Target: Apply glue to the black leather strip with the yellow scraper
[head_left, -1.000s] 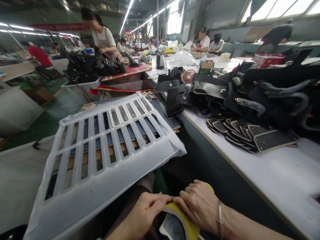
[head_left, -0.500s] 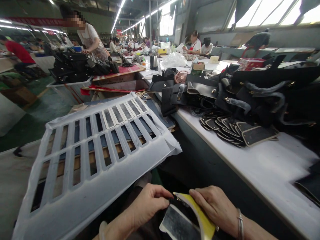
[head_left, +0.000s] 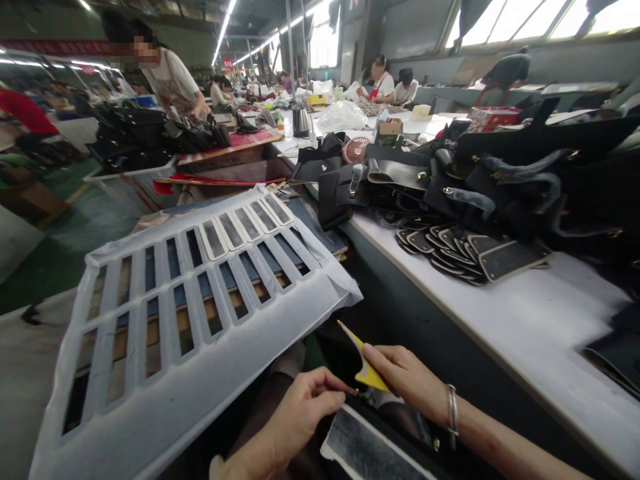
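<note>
My left hand point(head_left: 307, 417) pinches the upper edge of a black bag piece point(head_left: 400, 427) low in the view, close to a small gold fitting. A dark grey rectangular panel point(head_left: 367, 447) with a ragged whitish border lies on that piece, its lower part cut off by the frame. My right hand point(head_left: 413, 380), wearing a metal bangle, grips a curved yellow sheet point(head_left: 369, 377) with a pale edge. The sheet stands up above the black piece, its pointed end toward the upper left. My right fingertips are partly hidden behind the sheet.
A white slotted frame point(head_left: 210, 373) stands to the left, several slots filled with grey panels point(head_left: 233, 230). On the white table point(head_left: 450, 300) at right lie stacked black trimmed panels point(head_left: 507, 257) and black bags point(head_left: 540, 160). A person point(head_left: 175, 80) works beyond a black pile.
My right hand has lifted the yellow sheet up and left, away from the grey panel, uncovering more of the black piece. My left hand keeps its pinch.
</note>
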`<state>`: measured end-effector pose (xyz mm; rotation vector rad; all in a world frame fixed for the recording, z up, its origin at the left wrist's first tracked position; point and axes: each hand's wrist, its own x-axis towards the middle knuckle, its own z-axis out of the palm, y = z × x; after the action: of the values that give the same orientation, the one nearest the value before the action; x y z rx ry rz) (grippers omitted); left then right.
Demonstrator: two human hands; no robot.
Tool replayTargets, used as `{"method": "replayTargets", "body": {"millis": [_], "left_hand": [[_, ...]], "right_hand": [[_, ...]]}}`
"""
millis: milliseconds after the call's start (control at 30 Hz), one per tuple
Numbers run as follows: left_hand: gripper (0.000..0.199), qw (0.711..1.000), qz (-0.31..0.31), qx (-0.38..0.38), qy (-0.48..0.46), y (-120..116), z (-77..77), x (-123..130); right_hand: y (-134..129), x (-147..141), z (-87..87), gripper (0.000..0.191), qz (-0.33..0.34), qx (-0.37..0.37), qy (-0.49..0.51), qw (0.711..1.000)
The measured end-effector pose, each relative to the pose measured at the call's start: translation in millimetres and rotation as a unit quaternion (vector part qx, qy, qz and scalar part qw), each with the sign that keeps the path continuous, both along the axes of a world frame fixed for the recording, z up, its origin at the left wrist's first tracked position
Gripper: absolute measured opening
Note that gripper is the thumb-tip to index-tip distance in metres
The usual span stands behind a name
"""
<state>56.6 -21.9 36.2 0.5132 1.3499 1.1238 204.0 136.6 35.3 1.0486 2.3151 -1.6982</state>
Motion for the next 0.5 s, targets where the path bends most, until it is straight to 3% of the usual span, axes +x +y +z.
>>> {"method": "replayTargets", "body": {"millis": [133,267,400,500], "left_hand": [[0.028,0.999,-0.008,0.033,0.022,1.2,-0.9,-1.4],[0.039,1.0,0.007,0.029,0.007,-9.9,-8.7,0.0],[0.065,0.981,0.108,-0.067,-0.145,-32.7,-41.1,18.9],[0.078,0.945,0.128,-0.149,-0.26,-46.7,-69.1,39.1]], "right_hand": [[-1.2,0.0,2.5,0.07,-0.015,-0.024,0.026,0.999],[-0.5,3.0,37.6,0.068,-0.04,-0.118,0.074,0.989],[-16.4,28.8,82.3,0.057,-0.15,-0.195,0.113,0.963],[-56.7,55.4,91.8,0.05,-0.234,-0.249,0.135,0.93]]}}
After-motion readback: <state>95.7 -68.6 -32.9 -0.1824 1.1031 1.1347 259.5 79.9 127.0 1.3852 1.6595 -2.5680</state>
